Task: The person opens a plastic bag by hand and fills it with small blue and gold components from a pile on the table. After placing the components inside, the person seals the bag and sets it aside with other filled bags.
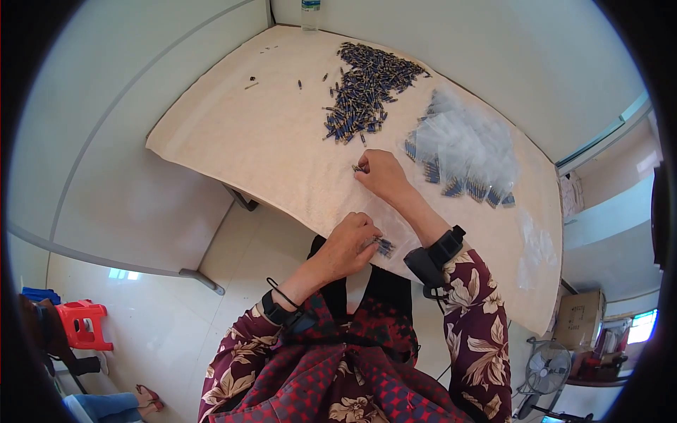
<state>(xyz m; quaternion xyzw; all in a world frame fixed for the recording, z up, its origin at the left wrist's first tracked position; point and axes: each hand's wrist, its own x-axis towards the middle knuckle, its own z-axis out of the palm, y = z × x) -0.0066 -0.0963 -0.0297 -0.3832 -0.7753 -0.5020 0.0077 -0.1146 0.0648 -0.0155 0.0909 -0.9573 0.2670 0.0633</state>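
Note:
My left hand [345, 244], its fingers curled, is closed near the table's front edge. A small bunch of blue pins with brass-coloured ends [385, 247] sticks out from its fingertips. Further up the table, my right hand [381, 173] pinches one small dark pin [358, 168] between thumb and fingertips. Beyond that hand lies a large loose heap of the same blue-and-brass pins [367, 88]. To its right, clear plastic bags [465, 134] are piled up, with rows of pins showing inside along the near side.
Flat clear bags [536, 247] lie on the cream table cover [233, 134] at the right. A bottle [310, 14] stands at the back by the partition. Some stray pins lie left of the heap. On the floor are a red stool [83, 326] and a fan [549, 368]; another person's feet [149, 398] show lower left.

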